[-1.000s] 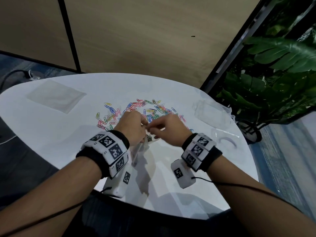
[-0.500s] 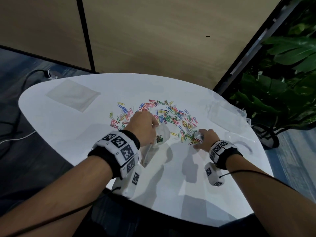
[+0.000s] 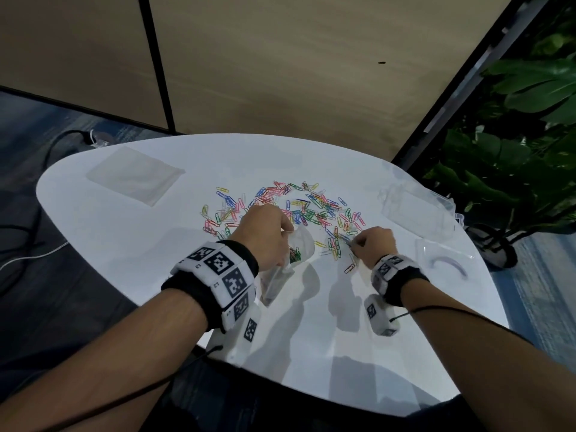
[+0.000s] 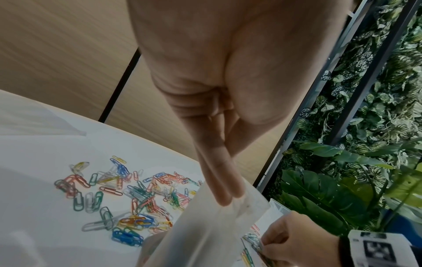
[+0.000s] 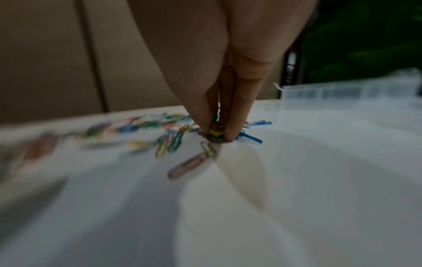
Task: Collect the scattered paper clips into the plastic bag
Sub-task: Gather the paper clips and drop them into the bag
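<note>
Coloured paper clips [image 3: 299,207] lie scattered over the middle of the white table [image 3: 124,244]; the same paper clips [image 4: 128,195] show in the left wrist view. My left hand [image 3: 265,238] pinches the rim of a clear plastic bag [image 3: 299,247], mouth held up, a few clips inside. In the left wrist view my fingertips [image 4: 226,196] press on the plastic bag [image 4: 205,231]. My right hand [image 3: 371,244] is down at the right edge of the pile. In the right wrist view my right hand [image 5: 217,133] pinches a small bunch of clips [image 5: 215,132] against the table.
A flat spare plastic bag [image 3: 134,176] lies at the table's far left. A clear plastic box [image 3: 414,210] and its lid [image 3: 445,260] sit at the right edge. Leafy plants [image 3: 514,135] stand beyond the right side. A loose pink clip [image 3: 349,269] lies near my right wrist.
My right hand left the bag mouth, moved right to the pile's edge and closed its fingers on a bunch of clips. The left hand kept hold of the bag.
</note>
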`<move>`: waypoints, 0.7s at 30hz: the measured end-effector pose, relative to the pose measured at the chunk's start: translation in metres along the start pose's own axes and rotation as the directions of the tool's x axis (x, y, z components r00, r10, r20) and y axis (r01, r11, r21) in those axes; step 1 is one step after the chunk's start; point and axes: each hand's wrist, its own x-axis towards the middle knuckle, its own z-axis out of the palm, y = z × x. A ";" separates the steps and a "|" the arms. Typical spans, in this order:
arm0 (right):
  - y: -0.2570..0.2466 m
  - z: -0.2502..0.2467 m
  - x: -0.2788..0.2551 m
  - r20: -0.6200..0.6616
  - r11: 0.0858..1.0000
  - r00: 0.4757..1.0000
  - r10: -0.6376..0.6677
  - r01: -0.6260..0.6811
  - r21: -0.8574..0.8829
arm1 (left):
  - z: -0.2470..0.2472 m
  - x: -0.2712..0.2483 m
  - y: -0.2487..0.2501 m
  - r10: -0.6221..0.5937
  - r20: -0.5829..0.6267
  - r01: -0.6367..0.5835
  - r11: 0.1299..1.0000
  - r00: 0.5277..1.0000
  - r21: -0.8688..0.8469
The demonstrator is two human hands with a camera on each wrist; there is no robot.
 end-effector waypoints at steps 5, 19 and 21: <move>0.027 -0.017 0.013 0.318 0.506 0.912 0.257 -0.408 0.760 | 0.000 0.000 0.003 -0.002 0.008 0.002 1.000 1.000 -0.001; -0.088 -0.056 -0.086 0.274 0.275 0.933 -0.233 -0.207 0.939 | 0.004 -0.003 0.007 -0.043 0.004 0.043 0.998 0.999 -0.053; -0.092 -0.045 -0.092 0.078 0.621 0.955 -0.286 0.123 0.774 | 0.003 -0.003 0.007 -0.035 -0.002 0.034 0.998 0.999 -0.060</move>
